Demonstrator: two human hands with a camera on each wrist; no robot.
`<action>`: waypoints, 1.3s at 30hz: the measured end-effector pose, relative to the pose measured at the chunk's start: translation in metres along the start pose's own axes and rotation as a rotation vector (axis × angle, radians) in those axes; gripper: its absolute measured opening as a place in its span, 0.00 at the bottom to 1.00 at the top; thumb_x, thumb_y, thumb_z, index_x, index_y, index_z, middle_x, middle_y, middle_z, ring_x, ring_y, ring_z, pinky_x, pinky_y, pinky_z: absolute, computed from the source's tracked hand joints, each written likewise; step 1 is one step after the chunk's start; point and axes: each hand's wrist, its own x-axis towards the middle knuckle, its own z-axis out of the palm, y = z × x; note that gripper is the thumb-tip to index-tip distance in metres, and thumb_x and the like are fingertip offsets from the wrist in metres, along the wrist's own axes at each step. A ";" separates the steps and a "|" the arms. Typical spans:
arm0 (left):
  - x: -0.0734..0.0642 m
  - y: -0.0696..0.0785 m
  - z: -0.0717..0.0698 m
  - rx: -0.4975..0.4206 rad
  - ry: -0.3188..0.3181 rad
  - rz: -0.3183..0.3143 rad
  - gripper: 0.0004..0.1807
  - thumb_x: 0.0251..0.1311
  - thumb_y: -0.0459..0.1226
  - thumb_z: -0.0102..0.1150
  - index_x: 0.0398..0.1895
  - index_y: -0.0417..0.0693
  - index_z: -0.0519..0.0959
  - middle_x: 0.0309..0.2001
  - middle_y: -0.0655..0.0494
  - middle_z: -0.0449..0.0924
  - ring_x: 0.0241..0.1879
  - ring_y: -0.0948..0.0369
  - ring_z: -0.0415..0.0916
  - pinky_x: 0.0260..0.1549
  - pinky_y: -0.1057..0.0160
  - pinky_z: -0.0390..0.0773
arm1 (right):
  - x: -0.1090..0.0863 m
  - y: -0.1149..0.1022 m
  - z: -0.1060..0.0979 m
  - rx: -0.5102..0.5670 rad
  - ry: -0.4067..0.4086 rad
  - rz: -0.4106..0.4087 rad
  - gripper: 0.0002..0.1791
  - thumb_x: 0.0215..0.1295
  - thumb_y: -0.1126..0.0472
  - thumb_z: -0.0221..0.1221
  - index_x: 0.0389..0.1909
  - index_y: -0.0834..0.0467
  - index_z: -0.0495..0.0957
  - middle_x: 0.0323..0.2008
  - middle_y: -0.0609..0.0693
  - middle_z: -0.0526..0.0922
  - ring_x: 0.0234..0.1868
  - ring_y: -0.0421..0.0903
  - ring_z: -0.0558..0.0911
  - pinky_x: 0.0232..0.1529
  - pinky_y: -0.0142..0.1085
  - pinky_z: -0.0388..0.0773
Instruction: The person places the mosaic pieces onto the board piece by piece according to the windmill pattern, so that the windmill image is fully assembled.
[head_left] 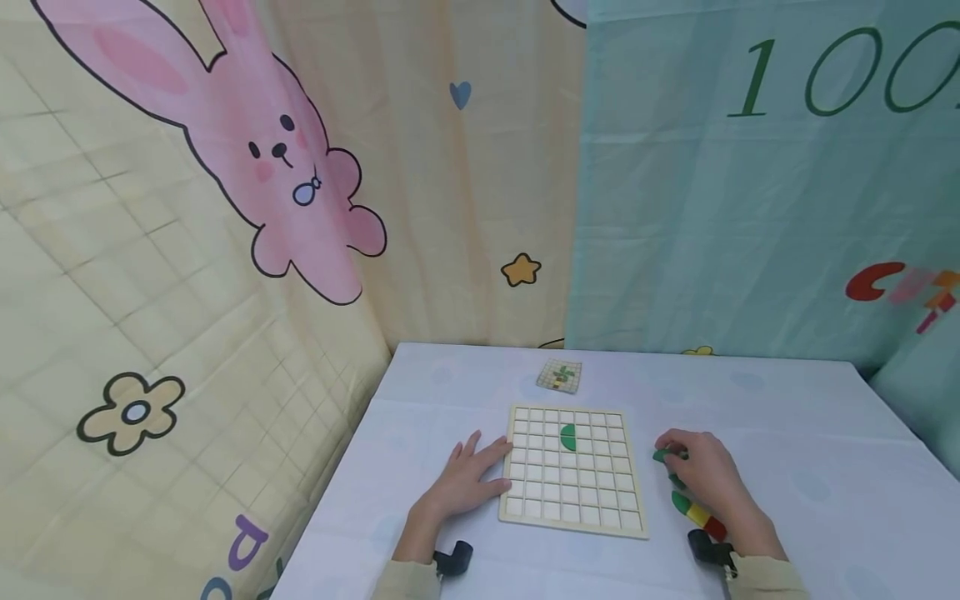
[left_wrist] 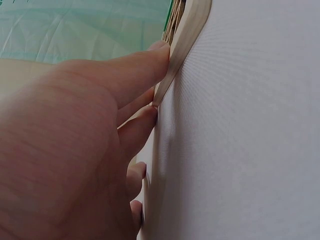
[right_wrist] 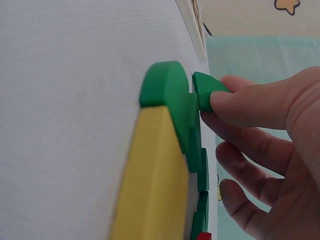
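A square grid board (head_left: 540,492) lies on the table with two green quarter-round pieces (head_left: 568,438) set in its upper middle, curved sides to the left. Spread fingers of my left hand (head_left: 463,480) rest on the board's left edge; in the left wrist view the thumb and fingertips touch its pale wooden rim (left_wrist: 182,52). To the right of the board, my right hand (head_left: 707,472) pinches a green quarter-round block (right_wrist: 202,89) between thumb and fingers. Below that hand lie another green block (head_left: 680,502), a yellow block (head_left: 698,515) and a red block (head_left: 716,529), partly hidden by the wrist.
Behind the board lies a small pattern card (head_left: 560,377) printed with a grid and coloured shapes. Several more green blocks (right_wrist: 202,170) stretch away behind the yellow one in the right wrist view. Printed curtains (head_left: 480,167) hang around the white-covered table (head_left: 435,400).
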 end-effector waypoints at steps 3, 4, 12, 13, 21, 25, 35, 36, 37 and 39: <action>0.000 -0.001 0.000 -0.010 0.002 -0.001 0.34 0.68 0.56 0.57 0.76 0.64 0.66 0.76 0.66 0.58 0.79 0.48 0.36 0.74 0.41 0.36 | 0.000 -0.002 0.000 0.028 -0.006 0.011 0.10 0.64 0.68 0.64 0.43 0.55 0.85 0.38 0.49 0.85 0.36 0.48 0.77 0.37 0.45 0.79; 0.000 -0.001 0.001 -0.011 0.004 -0.001 0.34 0.68 0.56 0.57 0.76 0.64 0.66 0.76 0.66 0.58 0.79 0.48 0.36 0.74 0.41 0.36 | 0.001 -0.002 0.000 0.034 -0.004 0.011 0.10 0.64 0.68 0.63 0.44 0.55 0.86 0.38 0.49 0.85 0.36 0.48 0.77 0.37 0.44 0.79; 0.001 -0.004 0.004 -0.004 0.013 0.016 0.33 0.68 0.56 0.56 0.76 0.66 0.65 0.76 0.67 0.59 0.79 0.48 0.37 0.74 0.40 0.37 | 0.003 -0.005 0.000 0.075 -0.005 0.038 0.10 0.66 0.67 0.63 0.46 0.54 0.86 0.43 0.51 0.85 0.43 0.51 0.79 0.42 0.48 0.80; 0.001 -0.004 0.004 -0.004 0.013 0.019 0.33 0.68 0.56 0.56 0.76 0.65 0.66 0.76 0.66 0.59 0.79 0.48 0.37 0.74 0.40 0.37 | 0.003 -0.005 0.000 0.077 -0.008 0.048 0.10 0.66 0.67 0.63 0.46 0.54 0.85 0.44 0.52 0.85 0.44 0.52 0.78 0.43 0.49 0.80; 0.002 -0.005 0.003 0.006 0.014 0.020 0.34 0.68 0.56 0.56 0.76 0.64 0.65 0.76 0.65 0.59 0.79 0.47 0.37 0.74 0.39 0.37 | 0.008 -0.012 -0.002 0.079 -0.006 0.053 0.11 0.65 0.68 0.63 0.46 0.55 0.86 0.45 0.54 0.85 0.48 0.55 0.79 0.48 0.55 0.79; 0.002 -0.004 0.002 0.007 0.016 0.016 0.34 0.68 0.56 0.57 0.76 0.64 0.65 0.76 0.65 0.59 0.79 0.47 0.37 0.74 0.39 0.37 | 0.010 -0.017 -0.002 0.066 0.012 0.010 0.10 0.64 0.68 0.65 0.45 0.56 0.86 0.44 0.53 0.86 0.48 0.57 0.80 0.47 0.55 0.80; 0.001 -0.003 0.001 -0.008 0.007 0.006 0.33 0.68 0.55 0.57 0.76 0.63 0.66 0.76 0.65 0.60 0.79 0.48 0.37 0.74 0.41 0.36 | 0.015 -0.031 0.008 0.096 0.024 0.000 0.10 0.64 0.69 0.64 0.44 0.56 0.85 0.41 0.50 0.85 0.41 0.50 0.79 0.43 0.48 0.80; 0.001 -0.003 0.001 -0.005 0.008 0.007 0.33 0.68 0.55 0.57 0.76 0.63 0.66 0.76 0.65 0.60 0.79 0.48 0.37 0.74 0.40 0.37 | 0.016 -0.032 0.009 0.099 0.022 -0.002 0.10 0.64 0.69 0.64 0.44 0.56 0.85 0.41 0.51 0.85 0.42 0.50 0.79 0.44 0.49 0.80; 0.001 -0.003 0.001 -0.005 0.008 0.009 0.33 0.68 0.55 0.57 0.76 0.63 0.66 0.76 0.65 0.60 0.79 0.48 0.37 0.74 0.40 0.37 | 0.017 -0.033 0.009 0.102 0.023 0.000 0.10 0.64 0.69 0.64 0.44 0.55 0.85 0.41 0.51 0.85 0.42 0.50 0.80 0.45 0.49 0.80; 0.001 -0.002 0.001 -0.005 0.009 0.013 0.33 0.69 0.55 0.57 0.76 0.63 0.66 0.76 0.65 0.59 0.79 0.48 0.37 0.74 0.40 0.36 | 0.019 -0.034 0.010 0.103 0.025 -0.007 0.10 0.64 0.69 0.64 0.44 0.55 0.86 0.41 0.50 0.85 0.43 0.50 0.80 0.45 0.49 0.80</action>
